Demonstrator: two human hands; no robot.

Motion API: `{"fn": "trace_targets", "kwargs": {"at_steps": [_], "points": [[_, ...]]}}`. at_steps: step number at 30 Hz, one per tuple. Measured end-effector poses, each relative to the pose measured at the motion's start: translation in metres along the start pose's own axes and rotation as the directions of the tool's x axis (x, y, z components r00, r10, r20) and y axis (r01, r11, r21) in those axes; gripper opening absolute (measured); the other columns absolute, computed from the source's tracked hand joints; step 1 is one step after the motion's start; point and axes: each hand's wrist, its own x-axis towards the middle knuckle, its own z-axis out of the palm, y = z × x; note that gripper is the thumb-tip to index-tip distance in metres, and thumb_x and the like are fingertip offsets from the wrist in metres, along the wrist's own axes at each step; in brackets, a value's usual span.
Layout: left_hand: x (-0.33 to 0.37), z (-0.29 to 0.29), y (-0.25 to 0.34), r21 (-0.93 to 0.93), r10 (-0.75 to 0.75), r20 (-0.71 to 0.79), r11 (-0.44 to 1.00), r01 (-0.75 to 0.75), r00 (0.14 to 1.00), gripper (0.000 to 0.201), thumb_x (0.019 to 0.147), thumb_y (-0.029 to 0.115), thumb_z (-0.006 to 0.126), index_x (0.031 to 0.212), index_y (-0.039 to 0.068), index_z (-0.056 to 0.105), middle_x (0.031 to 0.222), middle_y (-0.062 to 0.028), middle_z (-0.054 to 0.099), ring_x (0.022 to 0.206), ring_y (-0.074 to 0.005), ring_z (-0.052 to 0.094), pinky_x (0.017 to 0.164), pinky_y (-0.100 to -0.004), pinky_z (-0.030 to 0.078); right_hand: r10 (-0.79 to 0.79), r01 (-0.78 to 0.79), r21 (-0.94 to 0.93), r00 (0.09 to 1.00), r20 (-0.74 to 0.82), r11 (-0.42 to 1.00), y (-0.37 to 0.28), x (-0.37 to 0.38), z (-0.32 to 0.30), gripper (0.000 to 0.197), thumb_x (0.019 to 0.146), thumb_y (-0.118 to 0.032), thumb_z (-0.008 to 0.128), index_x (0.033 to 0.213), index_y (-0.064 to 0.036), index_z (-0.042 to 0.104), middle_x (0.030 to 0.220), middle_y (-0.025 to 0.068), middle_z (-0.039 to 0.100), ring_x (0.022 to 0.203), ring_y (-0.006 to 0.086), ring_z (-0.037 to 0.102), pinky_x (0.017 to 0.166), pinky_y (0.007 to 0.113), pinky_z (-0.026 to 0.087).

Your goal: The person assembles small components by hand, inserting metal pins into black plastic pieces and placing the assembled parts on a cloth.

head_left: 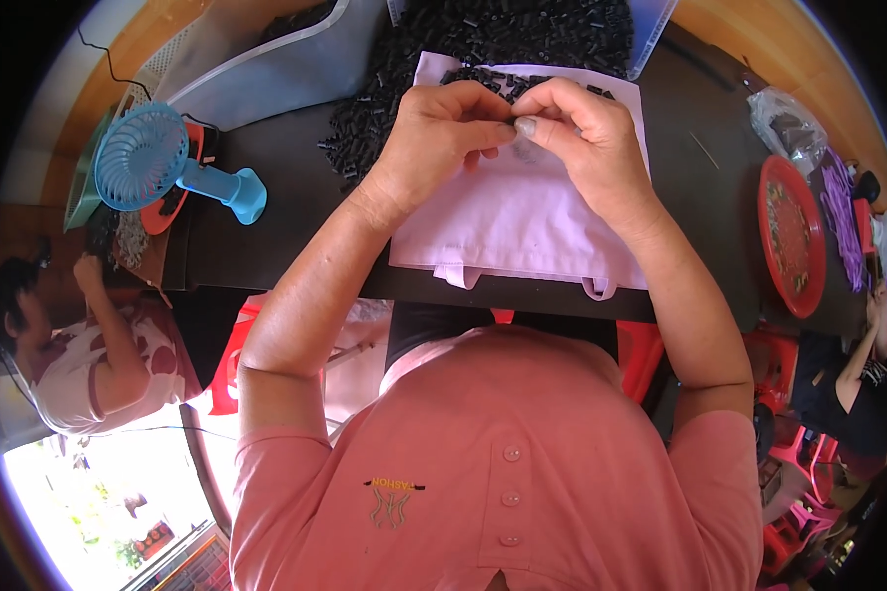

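Note:
My left hand (434, 138) and my right hand (591, 148) meet fingertip to fingertip above a pale purple cloth bag (522, 217). Both pinch at something small and dark between them; it is too small to make out. The bag lies flat on the dark table, its two handles toward me. Beyond my fingers, several short black tube-shaped pieces (493, 77) rest on the bag's far edge. They run into a large heap of the same black pieces (355, 138) on the table.
A grey plastic bin (276, 84) stands at the back left, near a blue handheld fan (143, 158). On the right are a red round tray (791, 236), a clear plastic bag (788, 128) and purple cords (838, 217). Other people sit at left (118, 364) and far right (848, 394).

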Motion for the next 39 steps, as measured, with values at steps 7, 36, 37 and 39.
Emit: {"fn": "trace_targets", "kwargs": {"at_steps": [7,36,37,39], "points": [[0.000,0.002,0.000,-0.106,0.023,0.030,0.994,-0.019,0.999,0.013,0.086,0.004,0.067,0.096,-0.003,0.069,0.076,-0.0054,0.065,0.064,-0.0107,0.058,0.058,-0.0242,0.047,-0.046,0.045,-0.036,0.998,-0.034,0.998,-0.002,0.001,-0.004,0.010,0.080,0.005,0.064,0.089,0.0002,0.064,0.081,0.0046,0.065,0.070,0.0112,0.060,0.064,0.025,0.048],[-0.002,0.000,0.002,-0.087,0.012,0.026,0.996,-0.010,1.000,0.010,0.082,0.001,0.068,0.092,-0.003,0.067,0.074,-0.0038,0.063,0.064,-0.0106,0.058,0.054,-0.0244,0.045,0.044,-0.049,0.156,0.998,0.033,0.987,-0.009,0.000,-0.002,0.014,0.084,0.004,0.058,0.096,0.0004,0.063,0.084,0.0043,0.067,0.075,0.0105,0.061,0.069,0.023,0.048],[-0.002,-0.001,0.002,-0.087,0.012,0.026,0.996,-0.010,1.000,0.010,0.082,0.001,0.068,0.092,-0.003,0.067,0.074,-0.0038,0.063,0.064,-0.0106,0.058,0.054,-0.0244,0.045,0.036,-0.040,0.122,0.999,0.033,0.992,-0.012,0.000,-0.003,0.013,0.084,0.004,0.058,0.095,0.0007,0.063,0.084,0.0050,0.067,0.075,0.0114,0.061,0.069,0.024,0.048],[-0.001,-0.002,0.003,-0.143,-0.033,0.059,0.989,0.041,0.998,0.012,0.083,0.002,0.068,0.094,-0.003,0.066,0.075,-0.0046,0.063,0.064,-0.0117,0.059,0.053,-0.0249,0.045,0.028,-0.031,0.087,0.999,0.033,0.996,-0.015,-0.001,-0.003,0.012,0.084,0.005,0.058,0.095,0.0010,0.062,0.083,0.0057,0.067,0.076,0.0123,0.061,0.069,0.025,0.049]]}}
